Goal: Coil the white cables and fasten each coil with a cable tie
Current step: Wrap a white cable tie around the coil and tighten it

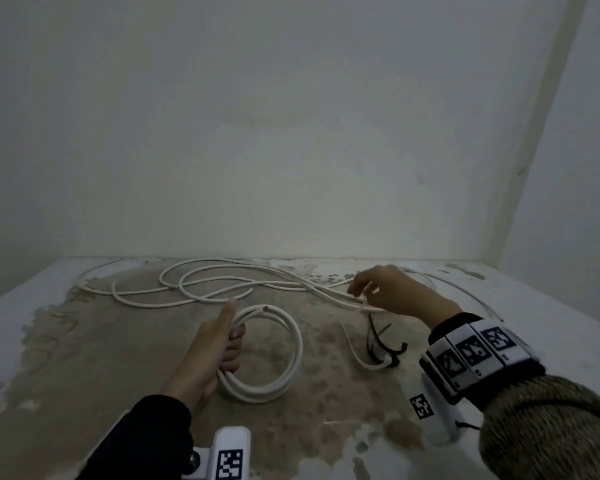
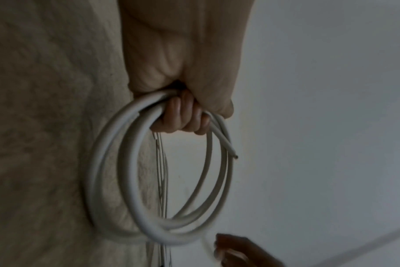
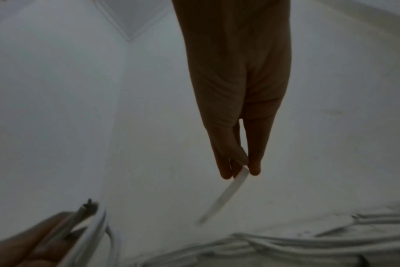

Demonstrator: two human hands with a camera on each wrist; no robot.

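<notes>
My left hand (image 1: 229,344) grips a coil of white cable (image 1: 297,344) of several loops and holds it just above the stained surface, thumb pointing up. The left wrist view shows the fingers (image 2: 183,117) curled round the coil (image 2: 130,180), with a cut cable end sticking out. To the right and further back, my right hand (image 1: 364,296) hovers over the loose white cables (image 1: 205,282). Its fingertips (image 3: 254,168) pinch a thin white strip (image 3: 226,195), which looks like a cable tie. Black cable ties (image 1: 378,344) lie below that hand.
Loose cable loops spread across the back of the surface, up to the white wall (image 1: 291,133). A white strip (image 1: 354,351) lies beside the black ties. A second wall closes the right side. The surface is brown and patchy in the middle.
</notes>
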